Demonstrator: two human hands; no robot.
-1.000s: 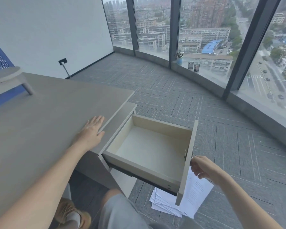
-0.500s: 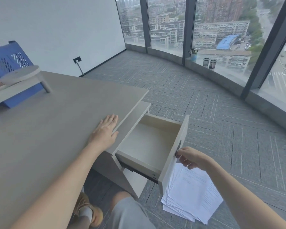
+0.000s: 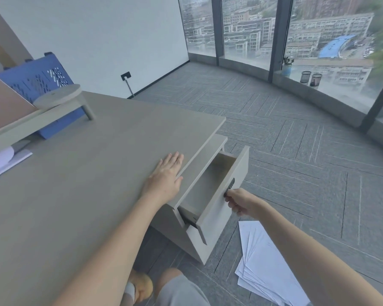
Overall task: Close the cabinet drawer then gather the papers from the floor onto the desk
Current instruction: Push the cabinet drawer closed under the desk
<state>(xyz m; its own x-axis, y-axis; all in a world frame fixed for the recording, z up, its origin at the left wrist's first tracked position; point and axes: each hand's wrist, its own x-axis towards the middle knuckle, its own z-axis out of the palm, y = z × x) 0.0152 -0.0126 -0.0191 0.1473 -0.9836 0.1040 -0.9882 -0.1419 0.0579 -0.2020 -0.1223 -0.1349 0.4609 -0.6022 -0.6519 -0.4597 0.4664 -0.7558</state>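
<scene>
The cabinet drawer (image 3: 224,195) under the desk's right end stands partly open and its inside looks empty. My right hand (image 3: 241,202) has its fingers curled at the dark handle on the drawer front. My left hand (image 3: 166,177) lies flat, fingers apart, on the grey desk (image 3: 75,195) near its right edge. A fanned stack of white papers (image 3: 265,266) lies on the carpet to the right of the cabinet, partly hidden by my right forearm.
A wooden monitor riser (image 3: 53,107) and a blue perforated file holder (image 3: 38,82) stand at the desk's back left, with white sheets (image 3: 2,162) beneath. Two mesh pen cups (image 3: 311,78) and a potted plant (image 3: 286,66) sit on the window sill. My knee (image 3: 175,288) is below.
The drawer has slid inward, from wide open to about one third open, with my right hand on its front. More of the papers on the floor now shows. My left hand stayed put.
</scene>
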